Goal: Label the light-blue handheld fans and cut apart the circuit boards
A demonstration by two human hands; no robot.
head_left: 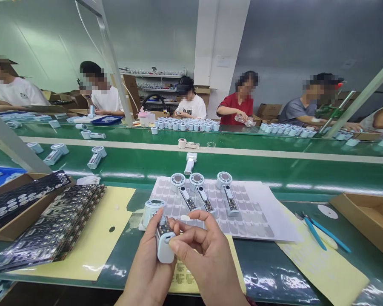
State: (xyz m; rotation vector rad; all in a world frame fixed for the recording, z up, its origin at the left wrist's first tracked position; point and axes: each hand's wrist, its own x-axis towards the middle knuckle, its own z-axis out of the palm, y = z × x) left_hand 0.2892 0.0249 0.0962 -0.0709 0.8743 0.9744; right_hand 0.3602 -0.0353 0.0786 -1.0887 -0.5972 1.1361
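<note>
- Clearly, the left hand (147, 259), low at the centre of the frame, is wrapped around a pale blue plastic device with a round head and a slim handle (164, 250), the head toward the upper left.
- The right hand (207, 250), just beside it, has its thumb against the handle's lower end and its other fingers bent; whether they pinch some small part cannot be told.
- A dark circuit board (163, 229) shows in the held handle's uncovered face, so this piece looks only part assembled.
- Beyond the hands, mid-frame, three matching pale blue devices (197, 180) lie on a white sheet with rows of grey shapes (255, 221); boards show in their handles too, which suggests a similar stage.
- How much remains on these four, past those uncovered faces, is not evident.
- On the glossy green tabletop (115, 263), a stack of dark circuit panels (51, 231) lies at lower left; at the right, blue-handled metal cutters (315, 233) rest near an open brown cardboard box (367, 216).
</note>
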